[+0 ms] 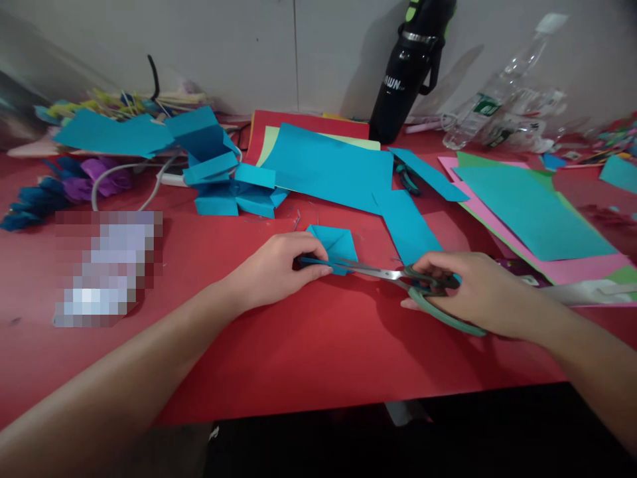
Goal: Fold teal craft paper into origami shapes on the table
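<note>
Between thumb and fingers, my left hand [283, 269] pinches the near edge of a small creased blue paper piece [334, 240] on the red table. My right hand [462, 289] grips the green handles of a pair of scissors [373, 270]. Their blades point left and lie along the paper's near side, reaching to my left fingertips. Exactly where the blades meet the paper is hard to make out. Just beyond, a blue paper strip [411, 226] lies flat, touching a larger blue sheet [328, 166]. Folded blue paper pieces [216, 169] stand behind my left hand.
A black bottle [405, 76] stands against the wall, with clear plastic bottles [490, 99] to its right. Stacked coloured sheets [537, 209] lie at the right. A blurred-out flat object [109, 265] and crepe-paper flowers [94, 179] are at the left. The table's front edge [348, 401] is near me.
</note>
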Action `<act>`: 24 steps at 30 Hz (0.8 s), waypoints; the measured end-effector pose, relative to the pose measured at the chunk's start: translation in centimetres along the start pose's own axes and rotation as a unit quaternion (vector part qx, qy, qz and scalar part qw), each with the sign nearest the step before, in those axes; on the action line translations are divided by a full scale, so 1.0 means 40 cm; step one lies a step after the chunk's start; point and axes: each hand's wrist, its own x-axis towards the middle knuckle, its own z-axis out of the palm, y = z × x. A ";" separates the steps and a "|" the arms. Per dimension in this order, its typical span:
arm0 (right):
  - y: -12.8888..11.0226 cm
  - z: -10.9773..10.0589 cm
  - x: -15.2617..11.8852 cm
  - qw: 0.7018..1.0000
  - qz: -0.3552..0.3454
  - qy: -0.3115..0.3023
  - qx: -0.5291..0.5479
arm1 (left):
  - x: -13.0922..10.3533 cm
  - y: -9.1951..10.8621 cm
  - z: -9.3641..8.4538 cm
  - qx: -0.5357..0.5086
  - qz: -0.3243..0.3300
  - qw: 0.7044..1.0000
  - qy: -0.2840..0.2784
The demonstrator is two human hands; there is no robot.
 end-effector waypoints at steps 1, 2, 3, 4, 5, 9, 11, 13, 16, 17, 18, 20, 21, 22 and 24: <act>-0.001 0.000 0.000 1.000 0.007 -0.006 -0.006 | 0.000 -0.001 0.000 0.000 -0.001 1.000 -0.001; -0.002 0.000 -0.001 1.000 0.016 -0.014 -0.014 | -0.001 -0.002 0.000 0.000 -0.002 1.000 -0.001; -0.003 0.000 -0.001 0.999 0.023 -0.020 -0.021 | -0.001 -0.003 0.000 0.000 -0.003 1.000 0.000; -0.004 0.000 -0.001 0.999 0.026 -0.020 -0.023 | -0.001 -0.003 0.000 0.001 -0.003 1.000 0.000; -0.004 0.000 -0.001 0.999 0.027 -0.018 -0.025 | -0.001 -0.003 -0.001 0.002 -0.003 1.000 0.001; -0.002 0.001 -0.001 0.999 0.023 -0.014 -0.029 | -0.001 -0.002 0.000 0.006 -0.001 1.000 0.000; 0.001 0.002 -0.001 0.999 0.020 -0.014 -0.030 | -0.001 -0.001 0.001 0.009 -0.001 1.000 0.001; 0.004 0.003 0.000 0.999 0.017 -0.012 -0.031 | -0.001 -0.001 0.002 0.011 0.001 1.000 0.002; 0.005 0.004 0.000 0.999 0.011 -0.007 -0.034 | 0.000 -0.003 0.002 0.014 0.002 1.000 0.000; 0.004 0.004 0.001 0.999 0.010 -0.005 -0.035 | 0.000 -0.004 0.002 0.014 0.002 1.000 -0.001; 0.003 0.005 0.001 0.999 0.009 -0.005 -0.035 | 0.000 -0.004 0.002 0.015 0.003 1.000 0.000; -0.001 0.005 0.002 0.999 0.008 -0.004 -0.032 | 0.000 -0.005 0.002 0.016 0.007 1.000 0.000; -0.003 0.005 0.002 1.000 0.007 -0.004 -0.028 | 0.000 -0.005 0.002 0.018 0.009 1.000 0.001; -0.005 0.005 0.002 1.000 0.008 -0.004 -0.025 | 0.001 -0.004 0.002 0.020 0.012 1.000 0.002; -0.006 0.004 0.001 1.000 0.010 -0.007 -0.019 | 0.001 -0.004 0.003 0.022 0.015 1.000 0.003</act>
